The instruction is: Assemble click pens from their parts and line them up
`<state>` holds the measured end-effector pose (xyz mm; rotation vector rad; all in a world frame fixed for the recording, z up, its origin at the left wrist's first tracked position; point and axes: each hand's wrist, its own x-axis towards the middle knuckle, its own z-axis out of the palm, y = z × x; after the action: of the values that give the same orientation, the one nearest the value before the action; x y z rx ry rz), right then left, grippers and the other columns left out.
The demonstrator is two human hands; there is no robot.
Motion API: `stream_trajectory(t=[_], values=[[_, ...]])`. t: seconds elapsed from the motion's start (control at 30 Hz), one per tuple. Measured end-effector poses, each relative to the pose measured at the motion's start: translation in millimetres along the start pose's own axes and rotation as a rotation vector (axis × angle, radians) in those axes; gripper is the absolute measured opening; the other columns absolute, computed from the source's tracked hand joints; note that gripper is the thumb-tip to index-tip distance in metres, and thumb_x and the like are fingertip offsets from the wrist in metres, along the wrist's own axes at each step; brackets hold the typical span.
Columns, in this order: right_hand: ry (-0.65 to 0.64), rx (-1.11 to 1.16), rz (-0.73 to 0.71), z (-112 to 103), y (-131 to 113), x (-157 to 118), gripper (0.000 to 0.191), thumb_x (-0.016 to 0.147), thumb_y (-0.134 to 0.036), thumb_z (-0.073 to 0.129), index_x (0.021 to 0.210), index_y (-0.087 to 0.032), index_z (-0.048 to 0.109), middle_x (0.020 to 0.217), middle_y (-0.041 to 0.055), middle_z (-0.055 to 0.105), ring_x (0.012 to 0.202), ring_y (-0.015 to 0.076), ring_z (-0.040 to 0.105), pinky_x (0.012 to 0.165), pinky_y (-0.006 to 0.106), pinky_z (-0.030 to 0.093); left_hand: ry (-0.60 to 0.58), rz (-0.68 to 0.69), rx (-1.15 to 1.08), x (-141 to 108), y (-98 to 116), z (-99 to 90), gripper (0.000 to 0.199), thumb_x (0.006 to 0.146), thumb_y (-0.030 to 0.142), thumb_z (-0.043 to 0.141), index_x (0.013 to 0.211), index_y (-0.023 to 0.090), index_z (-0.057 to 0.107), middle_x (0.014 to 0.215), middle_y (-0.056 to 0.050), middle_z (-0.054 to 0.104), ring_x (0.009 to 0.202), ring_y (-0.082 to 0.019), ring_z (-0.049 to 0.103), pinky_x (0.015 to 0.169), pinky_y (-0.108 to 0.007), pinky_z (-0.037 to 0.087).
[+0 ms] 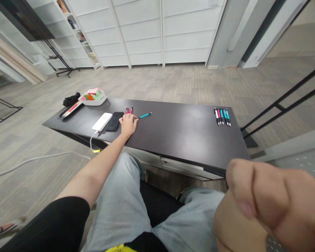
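Note:
My left hand point(128, 124) rests on the dark tabletop point(170, 129), its fingers closed on the end of a turquoise pen point(145, 115). The pen points to the right with its dark end away from my hand. Just beyond my fingertips lie two red pens point(131, 110), partly covered by the hand. Close to the camera at lower right, my right hand point(273, 199) is curled into a fist, with nothing sticking out of it. A row of several pens point(222, 117), in white, red and turquoise with black grips, lies at the table's right end.
Left of my hand are a black phone point(114, 121) and a white power bank point(102, 121) with a cable point(91, 141). Farther left stand a white basket point(94, 102) of colourful packets, a black tray point(71, 111) and a black cloth point(71, 99). A black metal frame point(280, 106) stands right of the table.

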<state>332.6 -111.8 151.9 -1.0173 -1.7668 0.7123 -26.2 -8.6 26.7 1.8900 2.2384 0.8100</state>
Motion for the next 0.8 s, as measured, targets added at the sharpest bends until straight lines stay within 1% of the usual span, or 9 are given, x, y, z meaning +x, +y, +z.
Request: stream_trajectory(t=[0.07, 0.13, 0.23, 0.3, 0.47, 0.57, 0.63, 0.7, 0.8], values=[[0.009, -0.017, 0.016, 1.6, 5.6, 15.5, 0.071, 0.114, -0.073, 0.093, 0.172, -0.035, 0.08, 0.145, 0.0159, 0.083, 0.122, 0.0372, 0.083, 0.099, 0.055, 0.079, -0.003, 0.024, -0.078, 1.0, 2.9, -0.4, 0.008, 0.117, 0.022, 0.073, 0.112, 0.024, 0.079, 0.149, -0.023, 0.088, 0.16, -0.045, 0.069, 0.146, -0.067, 0.035], [0.018, -0.04, 0.037, 1.7, 16.0, 25.6, 0.079, 0.11, -0.076, 0.096, 0.176, -0.037, 0.077, 0.144, 0.016, 0.081, 0.12, 0.0385, 0.082, 0.097, 0.056, 0.078, -0.018, 0.044, -0.177, 4.0, 10.7, 4.1, 0.005, 0.115, 0.022, 0.075, 0.111, 0.024, 0.078, 0.134, -0.019, 0.091, 0.142, -0.041, 0.079, 0.14, -0.063, 0.045], [0.027, -0.071, 0.079, -1.3, 48.1, 24.7, 0.082, 0.109, -0.076, 0.095, 0.178, -0.038, 0.075, 0.145, 0.0163, 0.08, 0.118, 0.0387, 0.081, 0.098, 0.057, 0.077, -0.084, 0.081, -0.34, 8.1, 33.1, 22.9, 0.004, 0.112, 0.029, 0.08, 0.112, 0.025, 0.079, 0.112, -0.01, 0.09, 0.108, -0.031, 0.084, 0.112, -0.047, 0.064], [0.035, -0.089, 0.126, -3.5, 78.4, 15.3, 0.082, 0.109, -0.076, 0.094, 0.178, -0.037, 0.074, 0.144, 0.0166, 0.079, 0.117, 0.0389, 0.081, 0.099, 0.058, 0.077, -0.134, 0.118, -0.451, 6.4, 51.6, 40.7, 0.012, 0.108, 0.036, 0.086, 0.111, 0.025, 0.082, 0.102, -0.006, 0.088, 0.093, -0.027, 0.081, 0.096, -0.041, 0.066], [0.039, -0.153, 0.293, 4.7, 141.8, -6.4, 0.078, 0.111, -0.068, 0.087, 0.177, -0.027, 0.074, 0.158, 0.0248, 0.077, 0.121, 0.0428, 0.081, 0.111, 0.066, 0.074, -0.272, 0.241, -0.854, -15.1, 84.3, 77.1, 0.036, 0.089, 0.058, 0.1, 0.104, 0.026, 0.09, 0.095, -0.007, 0.09, 0.086, -0.027, 0.079, 0.092, -0.043, 0.069], [-0.072, -0.255, 0.277, 20.1, 153.0, -7.3, 0.056, 0.117, -0.067, 0.082, 0.16, -0.032, 0.086, 0.158, 0.0221, 0.084, 0.148, 0.0486, 0.076, 0.133, 0.072, 0.062, -0.319, 0.222, -0.921, -27.6, 89.6, 84.7, 0.041, 0.087, 0.064, 0.101, 0.102, 0.027, 0.094, 0.093, -0.007, 0.091, 0.083, -0.026, 0.078, 0.088, -0.042, 0.069], [-0.131, -0.302, 0.258, 30.9, 153.1, -5.7, 0.043, 0.124, -0.071, 0.073, 0.141, -0.037, 0.092, 0.145, 0.0181, 0.09, 0.147, 0.0482, 0.076, 0.14, 0.076, 0.052, -0.32, 0.212, -0.953, -31.6, 91.0, 85.0, 0.041, 0.086, 0.065, 0.104, 0.1, 0.027, 0.095, 0.092, -0.006, 0.091, 0.083, -0.025, 0.078, 0.086, -0.04, 0.068], [-0.164, -0.227, 0.248, 40.4, 151.9, -4.7, 0.05, 0.125, -0.081, 0.067, 0.124, -0.037, 0.092, 0.124, 0.014, 0.091, 0.129, 0.0448, 0.079, 0.132, 0.073, 0.054, -0.323, 0.194, -1.019, -32.3, 93.8, 83.5, 0.046, 0.086, 0.07, 0.107, 0.1, 0.027, 0.096, 0.091, -0.006, 0.091, 0.082, -0.024, 0.078, 0.083, -0.038, 0.066], [-0.155, 0.046, 0.301, 51.0, 150.1, -6.2, 0.068, 0.117, -0.1, 0.066, 0.114, -0.036, 0.086, 0.09, 0.0051, 0.072, 0.092, 0.0348, 0.071, 0.098, 0.055, 0.063, -0.391, 0.15, -1.197, -30.5, 102.5, 81.7, 0.064, 0.09, 0.087, 0.106, 0.105, 0.025, 0.098, 0.086, -0.006, 0.086, 0.079, -0.023, 0.078, 0.08, -0.037, 0.065]])
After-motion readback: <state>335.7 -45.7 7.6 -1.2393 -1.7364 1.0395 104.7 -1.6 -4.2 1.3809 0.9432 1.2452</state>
